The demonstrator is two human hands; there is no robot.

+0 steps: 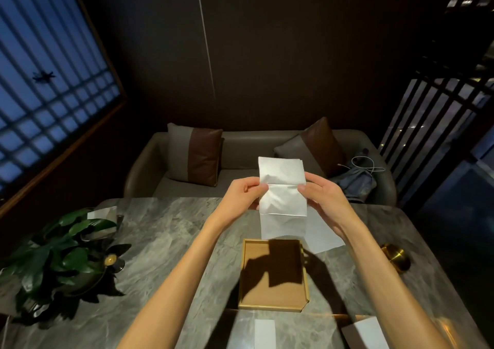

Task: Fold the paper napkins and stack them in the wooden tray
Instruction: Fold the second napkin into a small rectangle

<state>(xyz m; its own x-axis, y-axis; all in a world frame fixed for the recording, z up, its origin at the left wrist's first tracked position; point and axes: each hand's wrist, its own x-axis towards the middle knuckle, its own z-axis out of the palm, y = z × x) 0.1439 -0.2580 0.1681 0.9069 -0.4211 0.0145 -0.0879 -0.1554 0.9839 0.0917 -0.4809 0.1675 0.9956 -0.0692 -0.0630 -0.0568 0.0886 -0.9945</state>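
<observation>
Wooden tray (247, 274) bare, hands (242, 192) pinching napkin (282, 196)

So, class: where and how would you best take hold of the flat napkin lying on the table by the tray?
Probably pinch the napkin at its near right corner, coming from the right: it lies flat, and the tray borders its left side.

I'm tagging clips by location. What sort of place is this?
Probably a private dining or lounge booth: a marble-look table faces a cushioned sofa against dark wall panels, with a lattice screen and a potted plant.
</observation>
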